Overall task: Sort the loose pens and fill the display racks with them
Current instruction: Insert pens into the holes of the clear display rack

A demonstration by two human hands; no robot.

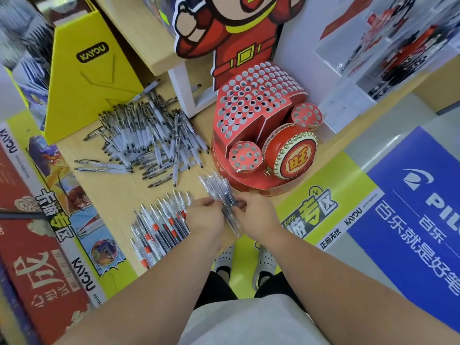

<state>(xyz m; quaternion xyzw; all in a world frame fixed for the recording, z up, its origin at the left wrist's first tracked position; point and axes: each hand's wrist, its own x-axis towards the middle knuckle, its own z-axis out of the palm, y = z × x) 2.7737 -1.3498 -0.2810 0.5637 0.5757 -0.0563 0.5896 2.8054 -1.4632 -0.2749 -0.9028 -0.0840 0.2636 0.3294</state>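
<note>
Both hands, left [207,215] and right [256,215], are clasped round a pen bundle [221,192] at the rack's [251,108] six o'clock; pens could be spilled over the bench [112,195] edge if grip is loosened.

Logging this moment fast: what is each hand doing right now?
Left hand: closed on the bundle of clear pens.
Right hand: closed on the same bundle from the other side.

bright, even light | soft shadows | edges warped, corners blurred
</note>
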